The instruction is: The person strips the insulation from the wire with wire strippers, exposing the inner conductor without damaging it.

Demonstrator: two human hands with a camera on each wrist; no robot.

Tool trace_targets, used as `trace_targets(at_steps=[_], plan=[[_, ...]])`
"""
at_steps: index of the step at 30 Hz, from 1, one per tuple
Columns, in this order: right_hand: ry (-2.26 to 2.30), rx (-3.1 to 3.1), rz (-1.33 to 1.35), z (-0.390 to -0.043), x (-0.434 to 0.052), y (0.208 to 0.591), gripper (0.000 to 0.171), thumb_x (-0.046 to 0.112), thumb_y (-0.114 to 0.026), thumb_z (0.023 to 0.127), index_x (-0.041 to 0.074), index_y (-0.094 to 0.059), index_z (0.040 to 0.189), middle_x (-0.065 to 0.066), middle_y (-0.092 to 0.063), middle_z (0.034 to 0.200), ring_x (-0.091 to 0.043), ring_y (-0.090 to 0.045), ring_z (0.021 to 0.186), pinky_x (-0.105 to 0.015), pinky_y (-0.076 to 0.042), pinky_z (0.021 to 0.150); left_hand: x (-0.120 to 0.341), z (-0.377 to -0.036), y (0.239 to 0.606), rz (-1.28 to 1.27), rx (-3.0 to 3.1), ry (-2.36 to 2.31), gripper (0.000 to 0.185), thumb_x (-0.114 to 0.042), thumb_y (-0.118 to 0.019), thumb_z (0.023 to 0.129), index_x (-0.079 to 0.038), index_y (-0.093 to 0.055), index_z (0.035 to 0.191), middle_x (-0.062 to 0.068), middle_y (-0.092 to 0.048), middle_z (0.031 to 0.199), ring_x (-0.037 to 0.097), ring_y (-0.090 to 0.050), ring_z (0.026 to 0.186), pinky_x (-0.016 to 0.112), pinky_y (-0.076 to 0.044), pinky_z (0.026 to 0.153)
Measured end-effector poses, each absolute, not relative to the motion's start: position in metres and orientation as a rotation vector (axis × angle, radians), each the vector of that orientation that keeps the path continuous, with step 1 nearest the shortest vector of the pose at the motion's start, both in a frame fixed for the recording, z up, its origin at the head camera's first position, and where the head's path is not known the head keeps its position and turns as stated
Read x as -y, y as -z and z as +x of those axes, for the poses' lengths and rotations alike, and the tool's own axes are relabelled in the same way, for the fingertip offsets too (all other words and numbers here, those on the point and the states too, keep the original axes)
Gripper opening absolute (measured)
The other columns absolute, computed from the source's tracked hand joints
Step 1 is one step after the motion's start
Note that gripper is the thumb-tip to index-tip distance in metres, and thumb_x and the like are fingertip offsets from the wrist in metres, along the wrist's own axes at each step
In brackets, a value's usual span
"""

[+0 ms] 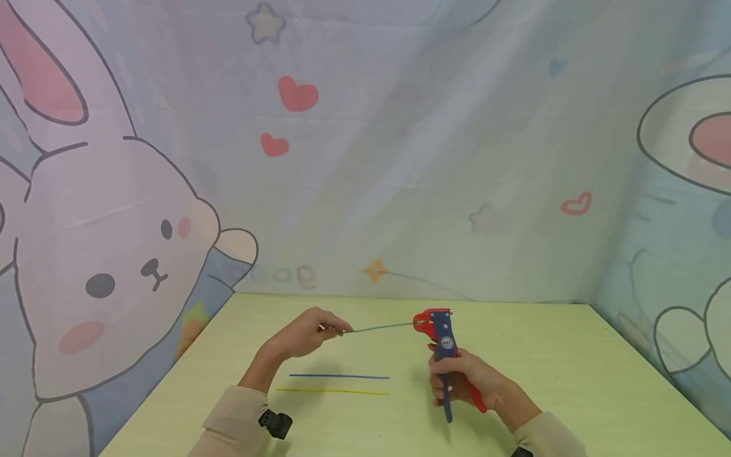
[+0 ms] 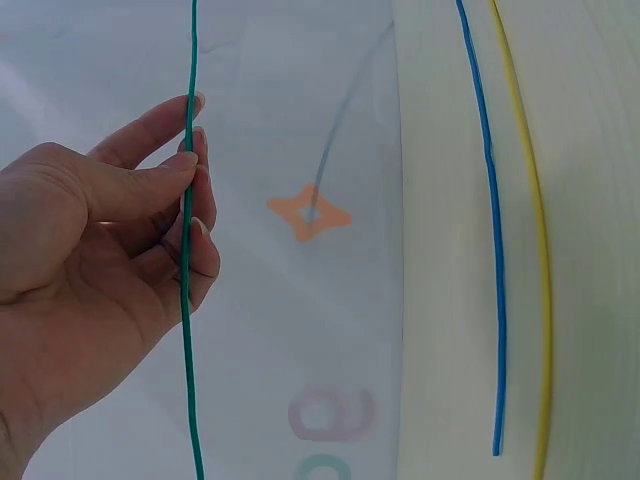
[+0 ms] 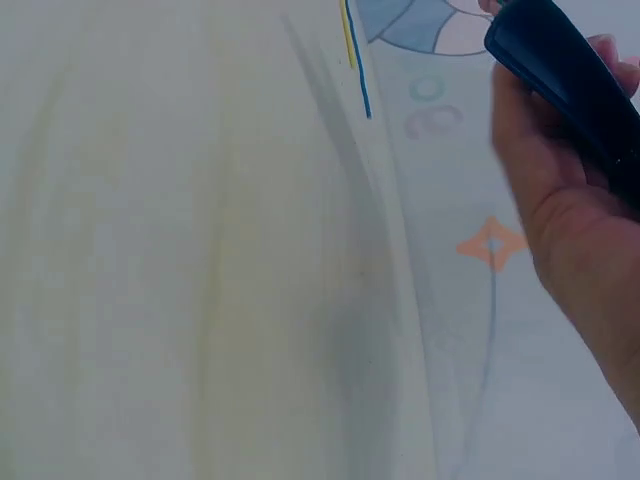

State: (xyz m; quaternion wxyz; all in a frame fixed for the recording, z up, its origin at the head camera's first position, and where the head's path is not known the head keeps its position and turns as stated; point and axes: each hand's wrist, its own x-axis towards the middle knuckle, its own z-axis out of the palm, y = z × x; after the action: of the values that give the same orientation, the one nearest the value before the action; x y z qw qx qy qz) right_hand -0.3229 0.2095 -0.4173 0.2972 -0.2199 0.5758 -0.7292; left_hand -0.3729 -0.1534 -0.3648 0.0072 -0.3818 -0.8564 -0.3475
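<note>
My left hand is raised above the table and pinches one end of a thin green wire; the left wrist view shows the green wire running between thumb and fingertips. The wire's other end sits in the red head of a wire stripper. My right hand grips the stripper's blue and red handles, tool upright; the dark blue handle crosses the right wrist view. A blue wire and a yellow wire lie side by side on the table below my left hand.
The pale green table is walled by a cartoon rabbit cloth backdrop at the back and both sides. A small black wrist device shows on my left sleeve.
</note>
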Motion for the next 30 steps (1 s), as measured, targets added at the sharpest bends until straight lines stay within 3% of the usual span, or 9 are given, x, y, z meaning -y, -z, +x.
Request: trace_targets(at_steps=[6, 13, 30], plan=[[1.97, -1.478, -0.713, -0.321, -0.203, 0.417, 0.012, 0.002, -0.051, 0.099, 0.009, -0.058, 0.094, 0.0, -0.057, 0.078, -0.017, -0.055, 0.073, -0.037, -0.051, 0.079, 0.152, -0.373, 0.362, -1.173, 2.651, 1.082, 0.03, 0.007, -0.055, 0.098, -0.005, -0.073, 0.119, 0.004, -0.07, 0.11, 0.022, -0.065, 0.101, 0.036, -0.053, 0.085], [1.989, -1.659, -0.576, -0.317, -0.198, 0.416, 0.01, 0.007, -0.063, 0.096, 0.009, -0.056, 0.088, 0.0, -0.052, 0.072, -0.018, -0.053, 0.066, -0.036, -0.052, 0.072, 0.152, -0.373, 0.362, -1.145, 2.627, 1.112, 0.03, 0.006, -0.055, 0.099, -0.005, -0.074, 0.118, 0.005, -0.07, 0.111, 0.022, -0.065, 0.102, 0.037, -0.053, 0.085], [2.012, -1.855, -0.446, -0.312, -0.186, 0.416, 0.021, 0.009, -0.07, 0.089, 0.006, -0.054, 0.076, -0.002, -0.05, 0.064, -0.018, -0.054, 0.055, -0.035, -0.054, 0.06, 0.151, -0.374, 0.364, -1.105, 2.589, 1.114, 0.026, 0.004, -0.056, 0.099, -0.004, -0.074, 0.117, 0.008, -0.07, 0.114, 0.028, -0.066, 0.105, 0.036, -0.053, 0.083]])
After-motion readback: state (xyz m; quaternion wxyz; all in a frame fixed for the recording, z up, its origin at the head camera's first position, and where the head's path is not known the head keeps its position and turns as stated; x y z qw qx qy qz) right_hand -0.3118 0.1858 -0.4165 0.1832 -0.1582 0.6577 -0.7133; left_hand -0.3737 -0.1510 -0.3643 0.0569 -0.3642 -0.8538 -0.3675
